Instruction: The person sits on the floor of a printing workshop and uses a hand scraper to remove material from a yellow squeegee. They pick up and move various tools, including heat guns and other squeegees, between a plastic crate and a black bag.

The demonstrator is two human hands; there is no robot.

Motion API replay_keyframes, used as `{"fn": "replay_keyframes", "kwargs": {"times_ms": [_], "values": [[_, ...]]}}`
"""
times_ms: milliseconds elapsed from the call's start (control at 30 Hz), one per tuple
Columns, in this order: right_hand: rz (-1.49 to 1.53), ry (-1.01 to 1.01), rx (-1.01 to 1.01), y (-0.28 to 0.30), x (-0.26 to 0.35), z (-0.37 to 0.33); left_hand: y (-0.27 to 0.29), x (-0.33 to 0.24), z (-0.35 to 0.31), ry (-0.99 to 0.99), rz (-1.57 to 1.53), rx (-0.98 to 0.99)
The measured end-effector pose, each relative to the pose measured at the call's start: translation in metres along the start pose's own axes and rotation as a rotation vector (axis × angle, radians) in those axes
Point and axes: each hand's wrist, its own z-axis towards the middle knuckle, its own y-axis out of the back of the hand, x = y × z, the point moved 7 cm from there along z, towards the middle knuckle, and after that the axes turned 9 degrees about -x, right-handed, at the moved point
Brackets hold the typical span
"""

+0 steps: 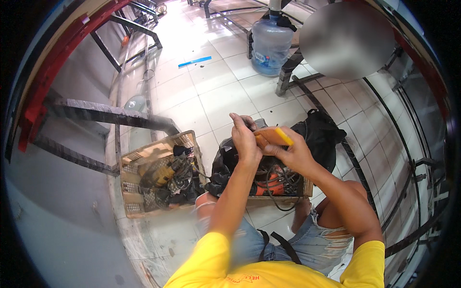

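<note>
At my far left a black metal frame [115, 111] juts over the floor. Near its foot sits a tan plastic crate [130, 189], with a yellow power tool [164, 175] and tangled cables heaped loosely in it; it stands beside my leg, I'd judge, so that its contents are within easy reach. Further off, a blue strip [194, 62] lies flat on the tiles.

A black bag [222, 165] slumps between the crate and my left hand [246, 143]. That hand is raised and half open, palm inward, thumb standing apart from the bent fingers. I cannot tell whether it bears on the orange pad [272, 138] just beside it; perhaps it is there to steady it.

The pad is in front of me, above a second box [308, 187], tilted with its yellow edge up and to the right. Below it, an orange-red tool [270, 185] lies among dark cables, probably coiled in there to keep them off the floor.

My right hand [294, 152] has closed fingers around the pad: thumb on the near face, the others behind, a pinch that likely leaves most of that face uncovered. Past it, black cloth [322, 139] spreads beyond the box, and a blue water bottle [272, 43] stands farther away.
</note>
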Motion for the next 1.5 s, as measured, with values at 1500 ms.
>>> {"fn": "replay_keyframes", "kwargs": {"times_ms": [1500], "values": [[0.418,-0.49,-0.087,0.037,-0.012,0.005,-0.028,-0.031,-0.021,0.018,0.301,0.494]]}}
